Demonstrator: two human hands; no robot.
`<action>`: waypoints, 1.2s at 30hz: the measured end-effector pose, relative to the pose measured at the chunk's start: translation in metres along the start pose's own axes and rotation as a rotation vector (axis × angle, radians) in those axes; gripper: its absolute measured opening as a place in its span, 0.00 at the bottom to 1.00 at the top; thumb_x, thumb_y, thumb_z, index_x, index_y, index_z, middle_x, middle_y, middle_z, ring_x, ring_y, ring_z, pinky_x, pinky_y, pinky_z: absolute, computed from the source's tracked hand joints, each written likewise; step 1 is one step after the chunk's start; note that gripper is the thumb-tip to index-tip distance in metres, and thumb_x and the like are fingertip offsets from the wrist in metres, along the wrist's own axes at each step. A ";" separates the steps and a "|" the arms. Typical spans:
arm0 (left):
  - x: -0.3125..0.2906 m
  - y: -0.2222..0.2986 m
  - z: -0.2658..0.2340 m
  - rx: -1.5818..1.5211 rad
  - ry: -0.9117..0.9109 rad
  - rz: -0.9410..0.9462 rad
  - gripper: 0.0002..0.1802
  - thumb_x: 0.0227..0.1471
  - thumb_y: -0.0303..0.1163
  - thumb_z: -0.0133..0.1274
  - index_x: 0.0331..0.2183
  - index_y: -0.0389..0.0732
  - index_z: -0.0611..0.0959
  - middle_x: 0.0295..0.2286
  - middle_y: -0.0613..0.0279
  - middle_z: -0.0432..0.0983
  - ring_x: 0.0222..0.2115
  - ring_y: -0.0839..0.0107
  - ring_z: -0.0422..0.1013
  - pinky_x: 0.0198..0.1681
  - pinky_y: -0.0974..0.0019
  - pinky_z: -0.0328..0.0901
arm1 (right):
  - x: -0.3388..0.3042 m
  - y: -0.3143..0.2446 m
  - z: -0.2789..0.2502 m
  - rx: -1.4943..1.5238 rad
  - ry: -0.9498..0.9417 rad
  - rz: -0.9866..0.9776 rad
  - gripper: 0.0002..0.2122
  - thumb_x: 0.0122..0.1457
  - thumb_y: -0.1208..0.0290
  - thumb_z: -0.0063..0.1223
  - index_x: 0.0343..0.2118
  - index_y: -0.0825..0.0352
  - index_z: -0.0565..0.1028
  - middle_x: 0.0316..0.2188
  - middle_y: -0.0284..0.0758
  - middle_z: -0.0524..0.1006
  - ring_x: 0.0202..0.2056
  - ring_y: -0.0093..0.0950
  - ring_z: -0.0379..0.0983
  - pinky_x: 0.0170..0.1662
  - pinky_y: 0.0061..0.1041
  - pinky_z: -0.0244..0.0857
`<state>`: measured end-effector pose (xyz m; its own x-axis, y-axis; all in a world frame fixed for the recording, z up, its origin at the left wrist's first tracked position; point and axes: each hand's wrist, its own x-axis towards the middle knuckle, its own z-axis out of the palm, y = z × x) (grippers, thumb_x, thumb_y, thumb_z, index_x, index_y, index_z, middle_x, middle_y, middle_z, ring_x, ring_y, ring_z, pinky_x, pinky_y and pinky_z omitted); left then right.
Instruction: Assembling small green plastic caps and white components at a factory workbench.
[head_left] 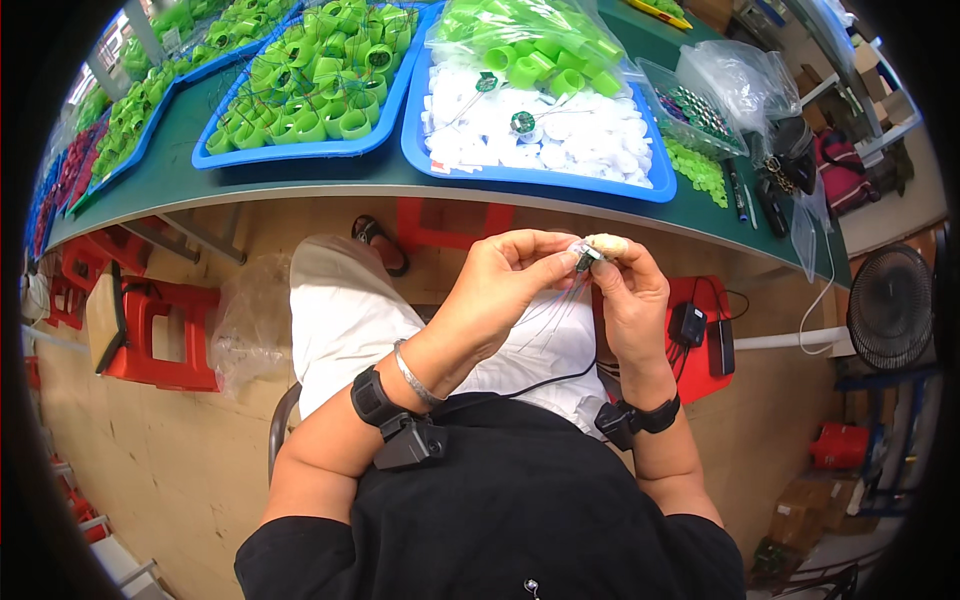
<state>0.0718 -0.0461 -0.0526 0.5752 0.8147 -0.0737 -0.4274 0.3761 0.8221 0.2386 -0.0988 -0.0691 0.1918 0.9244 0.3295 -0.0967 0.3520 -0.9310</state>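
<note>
Both my hands meet above my lap, just short of the table edge. Between their fingertips is a small green circuit board (pixel 584 262) with thin wires trailing down from it. My left hand (pixel 515 275) pinches it from one side, thumb against fingers. My right hand (pixel 632 290) pinches the other side, with a pale covering on one fingertip. Something whitish shows at the board's top, too small to name. In front of my hands stands a blue tray (pixel 560 186) of white round plastic pieces (pixel 590 135), with two more green boards (pixel 522 122) lying on them.
A second blue tray (pixel 280 153) holds green plastic cups with wires. A bag of green cups (pixel 530 50) lies over the white pieces. A clear box of boards (pixel 690 110), green flat pieces (pixel 697 170) and pens (pixel 737 190) are at right. Red stools (pixel 165 335) and a fan (pixel 892 308) stand around.
</note>
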 end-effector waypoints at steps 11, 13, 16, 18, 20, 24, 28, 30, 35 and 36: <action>0.000 -0.006 -0.004 -0.001 0.023 -0.044 0.14 0.53 0.27 0.58 0.41 0.31 0.80 0.36 0.59 0.79 0.35 0.76 0.73 0.41 0.73 0.68 | 0.001 0.011 -0.008 -0.020 -0.045 -0.035 0.08 0.58 0.82 0.53 0.41 0.69 0.76 0.41 0.35 0.75 0.39 0.23 0.73 0.42 0.23 0.70; -0.001 -0.007 -0.001 0.018 0.039 -0.004 0.14 0.53 0.27 0.58 0.42 0.31 0.80 0.36 0.59 0.78 0.36 0.76 0.73 0.41 0.73 0.68 | 0.000 0.014 -0.010 -0.073 -0.050 -0.042 0.08 0.58 0.82 0.53 0.40 0.70 0.76 0.40 0.35 0.75 0.39 0.23 0.74 0.42 0.23 0.71; -0.004 -0.015 0.003 0.102 0.061 0.077 0.14 0.53 0.26 0.58 0.42 0.32 0.80 0.36 0.61 0.78 0.37 0.77 0.72 0.42 0.73 0.67 | 0.001 0.009 -0.006 -0.138 -0.024 -0.032 0.08 0.57 0.83 0.54 0.39 0.70 0.77 0.40 0.35 0.75 0.39 0.23 0.74 0.42 0.23 0.71; -0.002 -0.019 0.001 0.169 0.065 0.118 0.14 0.53 0.26 0.58 0.43 0.33 0.80 0.36 0.61 0.77 0.37 0.77 0.72 0.42 0.73 0.67 | -0.002 0.007 0.000 -0.193 -0.019 -0.068 0.07 0.57 0.83 0.54 0.39 0.70 0.77 0.40 0.36 0.75 0.39 0.24 0.74 0.42 0.23 0.71; 0.001 -0.021 -0.003 0.183 0.065 0.095 0.14 0.52 0.25 0.58 0.42 0.33 0.80 0.35 0.61 0.77 0.38 0.77 0.72 0.44 0.73 0.67 | -0.003 0.007 -0.001 -0.248 -0.013 -0.104 0.07 0.56 0.83 0.55 0.39 0.71 0.77 0.41 0.36 0.75 0.39 0.24 0.74 0.42 0.23 0.71; -0.004 -0.017 0.000 0.105 0.053 0.075 0.15 0.54 0.26 0.57 0.43 0.33 0.79 0.37 0.60 0.78 0.38 0.77 0.72 0.45 0.72 0.67 | 0.001 0.014 -0.010 -0.335 -0.027 -0.221 0.09 0.55 0.84 0.56 0.39 0.71 0.77 0.39 0.36 0.76 0.38 0.25 0.74 0.42 0.23 0.71; -0.004 -0.016 0.000 0.015 0.019 0.046 0.15 0.55 0.28 0.55 0.45 0.32 0.79 0.39 0.58 0.78 0.38 0.75 0.73 0.45 0.72 0.68 | 0.001 0.015 -0.016 -0.029 -0.027 0.018 0.10 0.55 0.83 0.55 0.41 0.71 0.77 0.38 0.36 0.77 0.36 0.25 0.74 0.40 0.23 0.71; -0.003 -0.017 0.001 0.013 0.029 0.037 0.16 0.56 0.28 0.54 0.45 0.32 0.79 0.39 0.57 0.78 0.38 0.75 0.74 0.45 0.71 0.68 | 0.000 0.016 -0.015 0.032 -0.027 0.025 0.10 0.55 0.83 0.55 0.41 0.71 0.77 0.38 0.36 0.77 0.36 0.25 0.74 0.40 0.24 0.71; -0.003 -0.017 0.002 0.019 0.079 0.041 0.14 0.56 0.28 0.54 0.43 0.32 0.81 0.38 0.57 0.79 0.38 0.75 0.73 0.45 0.72 0.68 | 0.000 0.014 -0.014 0.047 -0.027 -0.008 0.10 0.56 0.83 0.55 0.41 0.71 0.77 0.39 0.37 0.77 0.36 0.24 0.74 0.40 0.24 0.71; -0.003 -0.017 0.002 0.020 0.079 0.041 0.14 0.56 0.28 0.54 0.43 0.32 0.81 0.38 0.57 0.79 0.38 0.75 0.73 0.45 0.72 0.68 | 0.001 0.014 -0.012 0.021 -0.032 -0.024 0.10 0.56 0.83 0.55 0.41 0.70 0.77 0.39 0.36 0.77 0.36 0.24 0.74 0.40 0.24 0.71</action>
<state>0.0787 -0.0558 -0.0656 0.4999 0.8620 -0.0834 -0.4354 0.3334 0.8362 0.2496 -0.0953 -0.0837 0.1634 0.9197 0.3570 -0.1135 0.3770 -0.9193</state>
